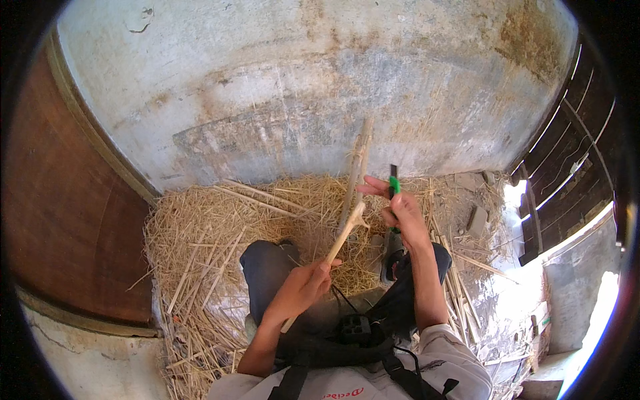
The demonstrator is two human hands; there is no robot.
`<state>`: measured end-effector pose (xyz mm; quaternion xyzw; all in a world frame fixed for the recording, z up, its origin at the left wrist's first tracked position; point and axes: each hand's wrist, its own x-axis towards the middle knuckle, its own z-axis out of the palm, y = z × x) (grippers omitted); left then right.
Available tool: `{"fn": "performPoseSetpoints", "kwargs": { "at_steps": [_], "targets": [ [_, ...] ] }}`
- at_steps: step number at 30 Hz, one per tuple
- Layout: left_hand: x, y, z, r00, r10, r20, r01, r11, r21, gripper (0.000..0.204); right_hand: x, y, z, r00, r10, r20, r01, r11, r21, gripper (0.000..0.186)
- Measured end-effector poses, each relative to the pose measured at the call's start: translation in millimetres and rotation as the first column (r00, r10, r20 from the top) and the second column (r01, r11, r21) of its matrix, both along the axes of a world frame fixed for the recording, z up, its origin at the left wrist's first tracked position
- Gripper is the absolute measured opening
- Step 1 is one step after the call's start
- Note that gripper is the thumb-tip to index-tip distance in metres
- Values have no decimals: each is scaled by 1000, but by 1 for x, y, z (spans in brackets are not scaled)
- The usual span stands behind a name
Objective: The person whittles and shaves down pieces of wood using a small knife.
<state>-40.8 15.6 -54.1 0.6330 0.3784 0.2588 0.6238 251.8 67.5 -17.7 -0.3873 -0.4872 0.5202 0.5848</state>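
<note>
My left hand (303, 287) is closed around a pale wooden stick (343, 239), held slanting up to the right over my lap. A thin curled strip (362, 217) sticks out at the stick's upper end. In my right hand (408, 217) is a green-and-black utility knife (394, 187), its dark blade pointing up. That hand's index and middle fingers stretch to the left, above the stick's end, and the knife is apart from the stick. Beyond my hands, longer wooden poles (357, 167) lean upright against the wall.
Shavings and straw-like strips (200, 220) cover the floor, with several split sticks (207, 273) at left and more (460, 293) at right. A stained wall (300, 100) rises ahead. A brown door (80, 200) stands left, dark boards (567, 147) right. A brick-like block (477, 221) lies at right.
</note>
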Motion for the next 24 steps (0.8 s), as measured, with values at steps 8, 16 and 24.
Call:
{"fn": "performPoseSetpoints", "kwargs": {
  "at_steps": [8, 16, 24],
  "targets": [
    [4, 33, -5, 997, 29, 71, -43, 980, 196, 52, -21, 3, -18, 991, -135, 19, 137, 978, -157, 67],
    [-184, 67, -112, 489, 865, 113, -872, 489, 25, 97, 30, 2, -12, 822, -519, -237, 532, 847, -9, 34],
    [-187, -103, -309, 815, 561, -145, -577, 762, -294, 98, 32, -4, -9, 777, -550, -307, 577, 817, -5, 32]
  ]
}}
